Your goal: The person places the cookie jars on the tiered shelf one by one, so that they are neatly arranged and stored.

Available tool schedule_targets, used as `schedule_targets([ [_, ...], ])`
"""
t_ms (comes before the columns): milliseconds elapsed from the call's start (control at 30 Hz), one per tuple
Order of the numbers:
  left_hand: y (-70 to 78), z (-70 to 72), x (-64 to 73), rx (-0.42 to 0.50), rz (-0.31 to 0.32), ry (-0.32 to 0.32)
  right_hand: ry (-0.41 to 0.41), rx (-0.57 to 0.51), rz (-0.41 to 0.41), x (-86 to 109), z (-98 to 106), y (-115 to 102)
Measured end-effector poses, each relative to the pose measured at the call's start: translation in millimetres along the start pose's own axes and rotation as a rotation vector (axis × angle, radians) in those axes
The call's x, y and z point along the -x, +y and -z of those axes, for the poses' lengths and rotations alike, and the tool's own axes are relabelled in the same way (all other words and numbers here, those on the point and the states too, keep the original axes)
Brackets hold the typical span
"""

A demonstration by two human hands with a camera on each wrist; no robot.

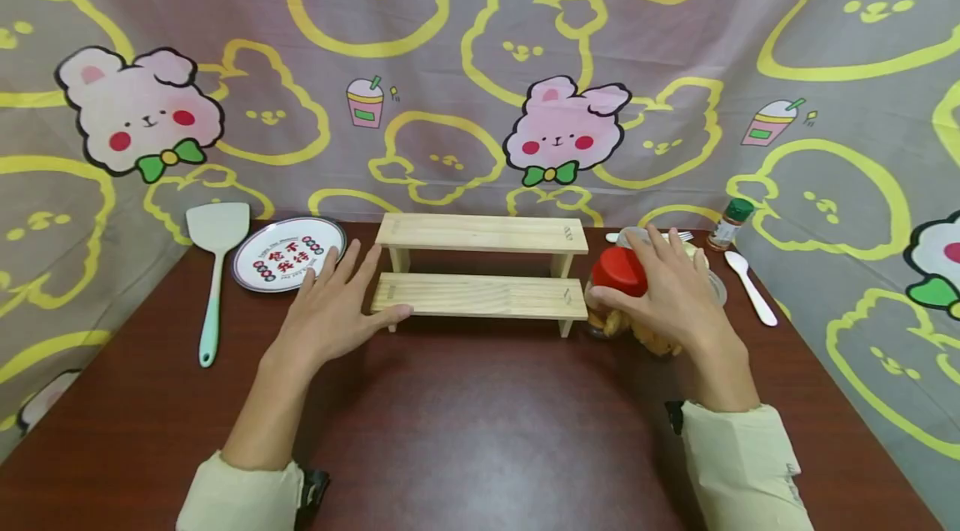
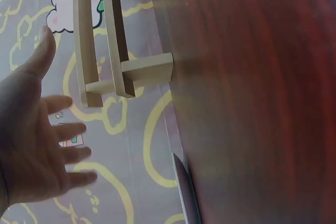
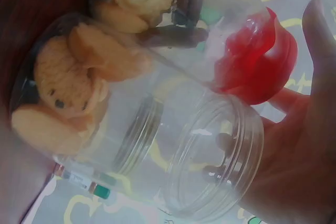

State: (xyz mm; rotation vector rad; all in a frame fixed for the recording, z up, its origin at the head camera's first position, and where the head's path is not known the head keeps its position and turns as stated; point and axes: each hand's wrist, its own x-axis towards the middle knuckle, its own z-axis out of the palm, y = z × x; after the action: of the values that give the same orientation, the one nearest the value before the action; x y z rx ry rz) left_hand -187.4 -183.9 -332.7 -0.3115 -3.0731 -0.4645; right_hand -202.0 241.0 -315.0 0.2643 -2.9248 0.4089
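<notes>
My left hand [image 1: 327,314] is held with its fingers spread, between the oval plate [image 1: 260,279] and the two-step wooden rack [image 1: 480,293]. Nothing is in it; in the left wrist view the palm [image 2: 31,145] shows bare. Over at the right, my right hand [image 1: 667,289] spreads above a group of clear jars. One jar has a red lid [image 3: 257,59] and holds cookies. Beside it an unlidded jar [image 3: 215,156] contains more cookies [image 3: 63,72]. Some right-hand fingers show through its clear wall, and whether they touch it I cannot tell.
A spatula [image 1: 217,239] with a mint handle lies at the far left. On the right are a green-capped spice bottle [image 1: 727,227], a white spoon [image 1: 752,289] and a fork [image 1: 685,237], partly hidden. A patterned curtain [image 1: 450,31] hangs behind the dark table [image 1: 480,431].
</notes>
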Motion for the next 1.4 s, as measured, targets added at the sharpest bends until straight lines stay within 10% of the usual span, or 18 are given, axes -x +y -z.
schedule_targets([
  [500,-14.2,-8.8,-8.0,0.394,-0.097,0.062,-0.033,-0.082,0.011,10.2,12,25],
  [1400,-33.1,-36.2,-18.7,0.701,-0.078,-0.077,-0.128,-0.333,-0.101,19.0,20,68],
])
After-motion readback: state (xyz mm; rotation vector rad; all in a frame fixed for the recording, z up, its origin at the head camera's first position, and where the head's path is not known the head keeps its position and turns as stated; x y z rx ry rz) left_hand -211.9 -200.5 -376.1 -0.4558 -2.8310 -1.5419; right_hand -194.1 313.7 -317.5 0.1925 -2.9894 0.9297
